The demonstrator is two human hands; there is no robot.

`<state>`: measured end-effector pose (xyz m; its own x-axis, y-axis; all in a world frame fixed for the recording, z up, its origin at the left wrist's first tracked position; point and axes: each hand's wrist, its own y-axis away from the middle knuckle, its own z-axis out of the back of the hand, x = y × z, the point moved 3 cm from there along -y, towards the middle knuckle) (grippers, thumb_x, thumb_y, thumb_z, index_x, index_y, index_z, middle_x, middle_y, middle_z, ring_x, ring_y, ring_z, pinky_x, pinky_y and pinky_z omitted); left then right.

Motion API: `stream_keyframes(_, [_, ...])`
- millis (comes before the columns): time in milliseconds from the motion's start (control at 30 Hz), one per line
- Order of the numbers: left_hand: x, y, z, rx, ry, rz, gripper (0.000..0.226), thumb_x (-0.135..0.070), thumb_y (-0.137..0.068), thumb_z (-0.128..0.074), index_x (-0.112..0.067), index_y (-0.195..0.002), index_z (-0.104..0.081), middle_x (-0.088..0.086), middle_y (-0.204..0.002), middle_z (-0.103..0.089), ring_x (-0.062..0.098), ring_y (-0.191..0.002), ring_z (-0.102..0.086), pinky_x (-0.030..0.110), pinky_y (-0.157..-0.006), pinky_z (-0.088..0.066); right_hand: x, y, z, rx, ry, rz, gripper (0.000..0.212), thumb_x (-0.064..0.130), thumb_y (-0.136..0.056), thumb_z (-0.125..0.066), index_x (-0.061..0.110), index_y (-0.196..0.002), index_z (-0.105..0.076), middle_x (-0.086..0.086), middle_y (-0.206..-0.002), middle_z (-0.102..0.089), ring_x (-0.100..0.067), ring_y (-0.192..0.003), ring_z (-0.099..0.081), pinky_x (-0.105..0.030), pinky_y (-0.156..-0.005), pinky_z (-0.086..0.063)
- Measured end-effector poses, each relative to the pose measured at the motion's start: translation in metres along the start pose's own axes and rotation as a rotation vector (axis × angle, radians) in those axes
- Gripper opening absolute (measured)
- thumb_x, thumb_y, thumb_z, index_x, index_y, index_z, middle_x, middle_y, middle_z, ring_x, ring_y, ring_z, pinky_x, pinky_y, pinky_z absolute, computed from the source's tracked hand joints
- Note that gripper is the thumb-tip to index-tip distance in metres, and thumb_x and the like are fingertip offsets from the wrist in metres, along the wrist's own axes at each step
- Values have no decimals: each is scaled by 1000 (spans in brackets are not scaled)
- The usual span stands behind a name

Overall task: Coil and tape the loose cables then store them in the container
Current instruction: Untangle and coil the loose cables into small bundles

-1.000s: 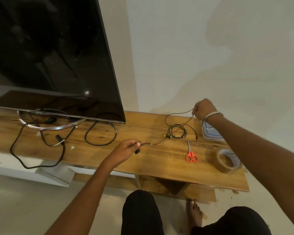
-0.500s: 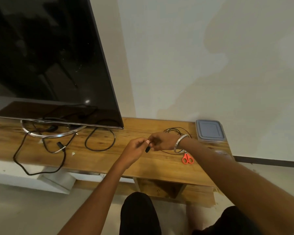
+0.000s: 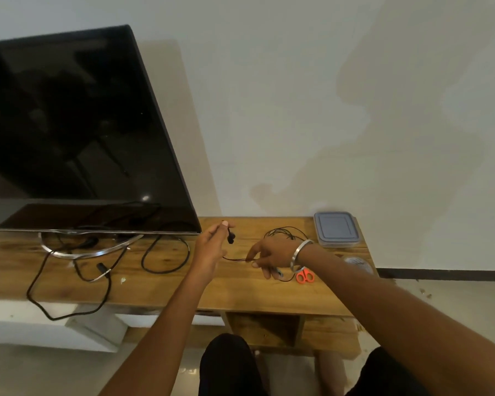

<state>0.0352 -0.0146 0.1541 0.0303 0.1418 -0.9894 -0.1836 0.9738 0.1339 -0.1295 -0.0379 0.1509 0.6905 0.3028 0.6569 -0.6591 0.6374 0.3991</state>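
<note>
Sitting lidded, the container (image 3: 336,229) hides any contents it has.

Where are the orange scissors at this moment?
In the head view, the orange scissors lie on the wooden table toward its right end, just beside the right hand's wrist, nearer the viewer than the grey container.

Head camera, looking forward-down, near wooden table (image 3: 269,298).

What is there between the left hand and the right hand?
In the head view, a thin black cable runs across bare wooden table between the left hand and the right hand; nothing else lies there.
</note>
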Motion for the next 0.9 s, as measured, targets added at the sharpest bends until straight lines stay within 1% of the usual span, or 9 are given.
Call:
stream_keyframes(167, [-12, 6, -11, 98, -18, -32, 21, -37, -98, -53, -29, -96, -73, -17, -115, -64, 0, -105, -51, 45, -90, -40, 0, 4, -3, -66, 84, -16, 22, 27, -95, -53, 16, -110, -63, -3, -78, -69, -14, -58, -61, -32, -68, -55])
stream_keyframes(267, [-13, 8, -14, 145, -168, -92, 22, -35, -99, -53, -31, -91, -73, -22, -101, -64, -4, -99, -54, 34, -84, -42, -1, 9, 2, -86, 97, -29, 23, 31, -91, -57, 15, -106, -64, 0, -77, -66, -16, -61, -61, -30, -66, -53])
stream_keyframes(333, [-14, 10, -18, 179, -274, -144, 22, -29, -100, -52, -27, -90, -72, -17, -92, -64, -10, -86, -56, 22, -78, -41, -2, 13, 5, -63, 93, -35, 23, 33, -90, -58, 17, -106, -63, 1, -78, -65, -13, -56, -59, -29, -64, -51])
stream_keyframes(400, [-14, 13, -20, 208, -386, -183, 22, -27, -100, -51, -26, -90, -71, -11, -92, -66, -10, -84, -57, 15, -74, -39, -5, 17, 8, -30, 65, -38, 23, 32, -90, -58, 18, -108, -62, -1, -83, -65, -13, -55, -56, -32, -66, -52])
stream_keyframes(533, [-5, 11, -17, 267, -502, -224, 19, -28, -99, -54, -25, -92, -71, -4, -98, -69, -1, -96, -59, 20, -78, -41, -10, 24, 13, -25, 42, -15, 24, 29, -89, -61, 21, -113, -61, 5, -75, -62, -12, -58, -52, -29, -63, -48])
stream_keyframes(600, [0, 11, -15, 311, -521, -216, 15, -27, -99, -54, -22, -97, -68, -6, -102, -69, -4, -97, -59, 20, -81, -41, -11, 28, 16, -64, 39, 4, 23, 26, -89, -63, 20, -110, -63, 8, -71, -61, -10, -60, -52, -28, -64, -47])
stream_keyframes(700, [4, 12, -16, 352, -529, -215, 11, -25, -100, -51, -20, -105, -60, -17, -112, -67, -14, -104, -55, 17, -83, -39, -11, 31, 19, -112, 43, 25, 20, 26, -88, -64, 20, -107, -65, 9, -71, -62, -13, -68, -55, -31, -70, -48])
stream_keyframes(800, [6, 10, -15, 334, -549, -224, 11, -27, -102, -46, -22, -107, -55, -15, -106, -72, -9, -98, -60, 16, -79, -42, -8, 31, 19, -115, 64, 43, 21, 27, -87, -64, 22, -108, -66, 5, -78, -65, -15, -75, -58, -34, -74, -49])
stream_keyframes(900, [6, 9, -13, 309, -532, -243, 11, -27, -103, -44, -26, -107, -54, -11, -98, -75, 1, -99, -65, 27, -89, -49, -4, 33, 19, -128, 76, 64, 23, 29, -88, -63, 21, -110, -66, 4, -79, -65, -14, -75, -58, -32, -73, -48])
